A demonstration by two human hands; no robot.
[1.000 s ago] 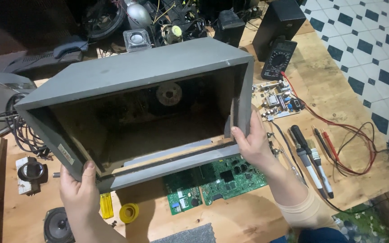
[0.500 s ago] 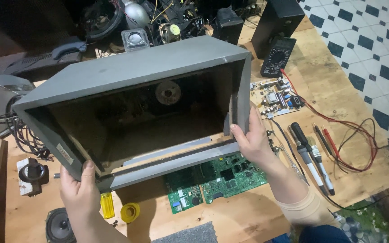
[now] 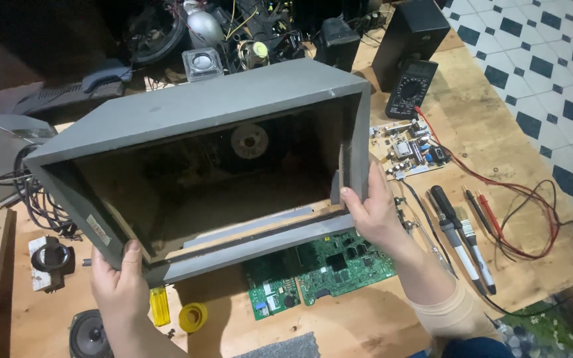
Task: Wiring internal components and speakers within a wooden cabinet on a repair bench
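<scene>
Gripping the grey box (image 3: 193,109) at both lower corners — left hand (image 3: 121,285) and right hand (image 3: 369,212) fingers clenched on its rim — long axis ran left-right, open side facing the person.

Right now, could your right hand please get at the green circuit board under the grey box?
Probably not yet: the right hand grips the grey box, which partly overhangs the green circuit board; its near edge lies uncovered.
</scene>
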